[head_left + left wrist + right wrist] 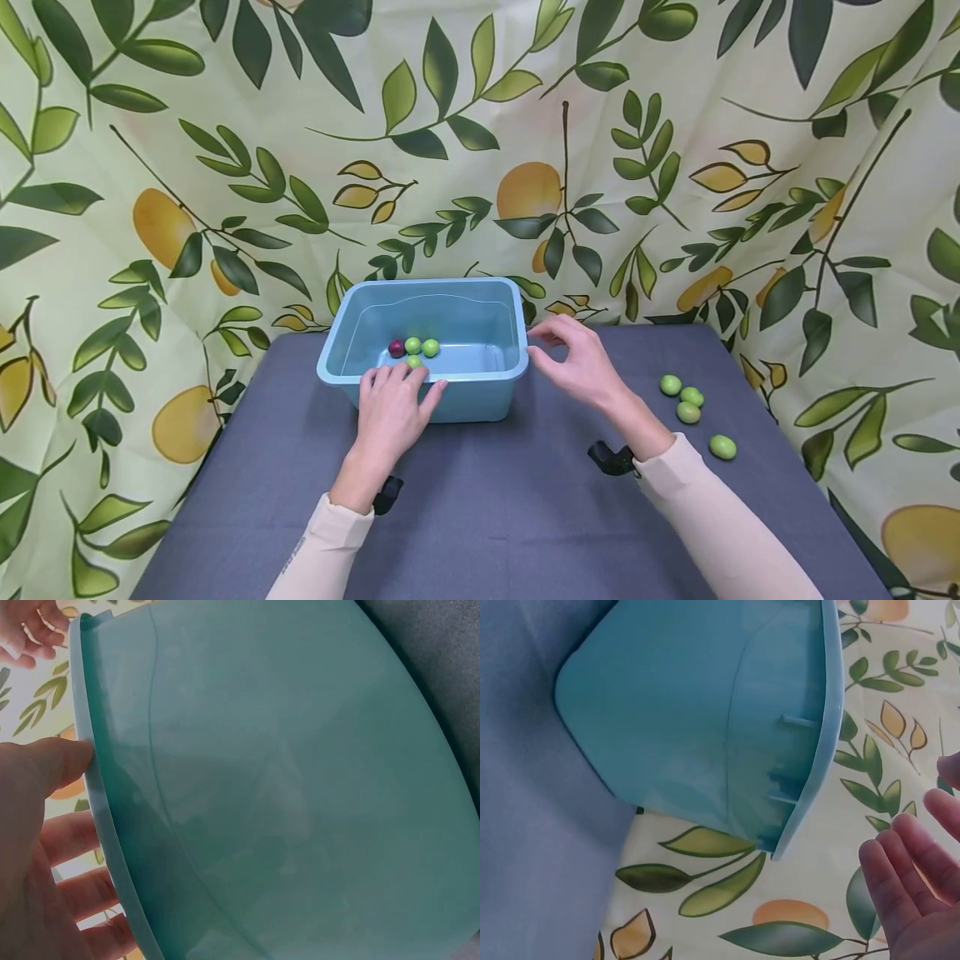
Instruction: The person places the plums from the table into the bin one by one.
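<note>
A light-blue plastic basin (pixel 442 402) stands at the far middle of the table. Inside it lie a dark red round fruit (pixel 396 349) and several small green fruits (pixel 431 348). My left hand (pixel 392 410) rests on the front rim, fingers reaching over it. Seen from the left wrist, the thumb (pixel 71 759) lies against the rim, and the fingers pass behind it. At the basin's right side my right hand (pixel 573 358) hovers beside the rim, fingers loosely bent around nothing. The right wrist view shows those fingers (pixel 911 862) apart from the basin wall.
Several green fruits (pixel 688 412) lie on the right side of the table, beyond the right forearm. A dark grey-blue cloth (pixel 480 517) covers the table. Behind it hangs a curtain (pixel 465 225) printed with leaves and oranges, close to the basin's back.
</note>
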Tool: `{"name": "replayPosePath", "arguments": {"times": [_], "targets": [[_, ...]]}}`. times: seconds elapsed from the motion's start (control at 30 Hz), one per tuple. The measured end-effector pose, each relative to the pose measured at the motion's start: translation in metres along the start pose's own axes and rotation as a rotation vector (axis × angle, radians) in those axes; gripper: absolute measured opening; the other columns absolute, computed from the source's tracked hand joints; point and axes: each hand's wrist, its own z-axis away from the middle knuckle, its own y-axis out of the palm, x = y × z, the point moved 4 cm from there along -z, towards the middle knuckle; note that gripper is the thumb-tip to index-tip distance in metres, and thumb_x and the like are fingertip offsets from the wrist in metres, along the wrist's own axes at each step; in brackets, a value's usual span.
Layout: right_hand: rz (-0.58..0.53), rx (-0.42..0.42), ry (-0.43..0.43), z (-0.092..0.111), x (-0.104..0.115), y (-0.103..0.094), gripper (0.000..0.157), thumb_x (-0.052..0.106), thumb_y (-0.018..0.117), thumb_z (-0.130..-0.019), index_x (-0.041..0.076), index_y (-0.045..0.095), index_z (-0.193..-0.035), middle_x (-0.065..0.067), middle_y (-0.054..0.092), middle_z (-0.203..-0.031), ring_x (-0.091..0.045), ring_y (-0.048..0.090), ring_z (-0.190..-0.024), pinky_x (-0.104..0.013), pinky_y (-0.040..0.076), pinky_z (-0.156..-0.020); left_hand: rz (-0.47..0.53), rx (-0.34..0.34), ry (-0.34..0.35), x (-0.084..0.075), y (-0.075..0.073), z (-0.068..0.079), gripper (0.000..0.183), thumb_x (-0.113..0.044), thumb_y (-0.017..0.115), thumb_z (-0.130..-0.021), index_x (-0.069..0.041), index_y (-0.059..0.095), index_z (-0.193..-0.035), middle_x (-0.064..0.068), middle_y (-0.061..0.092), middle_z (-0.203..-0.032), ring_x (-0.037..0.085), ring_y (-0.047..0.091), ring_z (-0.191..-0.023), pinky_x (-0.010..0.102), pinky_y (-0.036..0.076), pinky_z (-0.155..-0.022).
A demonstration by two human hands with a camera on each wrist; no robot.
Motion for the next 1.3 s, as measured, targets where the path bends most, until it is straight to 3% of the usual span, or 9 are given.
{"name": "replayPosePath", "arguments": {"times": [0.23, 0.47, 0.8, 1.3], "targets": [[0.074, 0.008, -0.030, 0.008, 0.002, -0.008, 0.016, 0.011, 0.071, -0.091, 0.008, 0.073, -0.106, -0.006, 0.067, -0.106, -0.028, 0.064, -0.098, -0.044, 0.051, -0.089, 0.003, -0.004, 0.002, 0.001, 0.000, 0.000, 0.035, -0.041, 0.070, -0.096, -0.010, 0.076, -0.111, 0.012, 0.070, -0.104, 0.036, 0.060, -0.097, 0.056, 0.041, -0.097], [0.140, 0.007, -0.077, 0.015, 0.000, -0.016, 0.015, 0.010, 0.073, -0.089, 0.008, 0.074, -0.104, -0.005, 0.067, -0.105, -0.022, 0.061, -0.096, -0.042, 0.051, -0.086, 0.002, -0.005, 0.002, 0.002, 0.000, -0.001, 0.036, -0.041, 0.070, -0.096, -0.011, 0.076, -0.113, 0.013, 0.070, -0.105, 0.036, 0.060, -0.098, 0.057, 0.040, -0.097], [0.229, 0.036, -0.040, 0.030, -0.012, -0.026, 0.015, 0.011, 0.073, -0.090, 0.009, 0.074, -0.105, -0.004, 0.066, -0.108, -0.023, 0.061, -0.097, -0.044, 0.052, -0.084, 0.008, 0.009, -0.001, 0.001, 0.000, -0.001, 0.035, -0.040, 0.069, -0.096, -0.010, 0.074, -0.111, 0.013, 0.069, -0.105, 0.036, 0.059, -0.098, 0.057, 0.040, -0.098], [0.353, 0.020, -0.084, 0.054, -0.031, -0.041, 0.014, 0.009, 0.074, -0.087, 0.008, 0.074, -0.101, -0.005, 0.068, -0.106, -0.026, 0.061, -0.099, -0.047, 0.052, -0.081, 0.010, 0.001, 0.000, 0.000, 0.000, 0.000, 0.035, -0.040, 0.070, -0.096, -0.009, 0.076, -0.112, 0.012, 0.070, -0.104, 0.036, 0.060, -0.097, 0.056, 0.041, -0.096]]}}
